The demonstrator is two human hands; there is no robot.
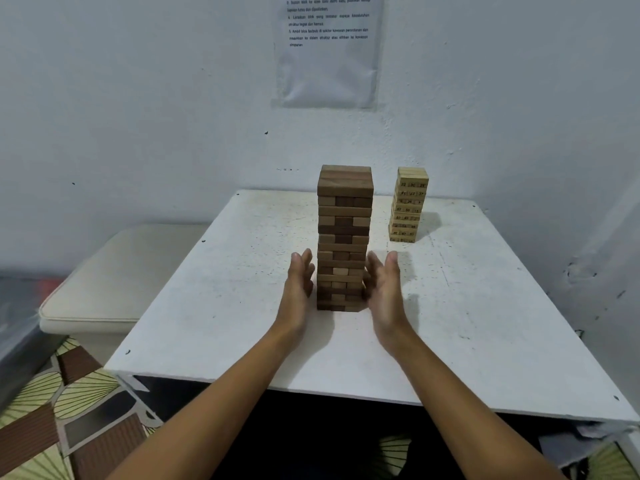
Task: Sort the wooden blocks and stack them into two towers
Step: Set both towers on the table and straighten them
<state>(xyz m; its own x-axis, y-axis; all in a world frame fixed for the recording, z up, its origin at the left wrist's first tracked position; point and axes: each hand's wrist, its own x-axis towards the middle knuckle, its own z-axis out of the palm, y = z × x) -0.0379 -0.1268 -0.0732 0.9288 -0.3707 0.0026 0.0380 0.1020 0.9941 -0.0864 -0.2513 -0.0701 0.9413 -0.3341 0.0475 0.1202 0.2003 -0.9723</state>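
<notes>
A tall tower of brown wooden blocks stands upright near the middle of the white table. A shorter tower of pale numbered blocks stands behind it to the right, near the wall. My left hand is flat and open against the lower left side of the brown tower. My right hand is flat and open at the tower's lower right side, slightly blurred. Neither hand holds a block.
A wall runs close behind and to the right of the table, with a printed sheet taped above. A cream cushioned seat sits left of the table. Patterned floor covering lies below left.
</notes>
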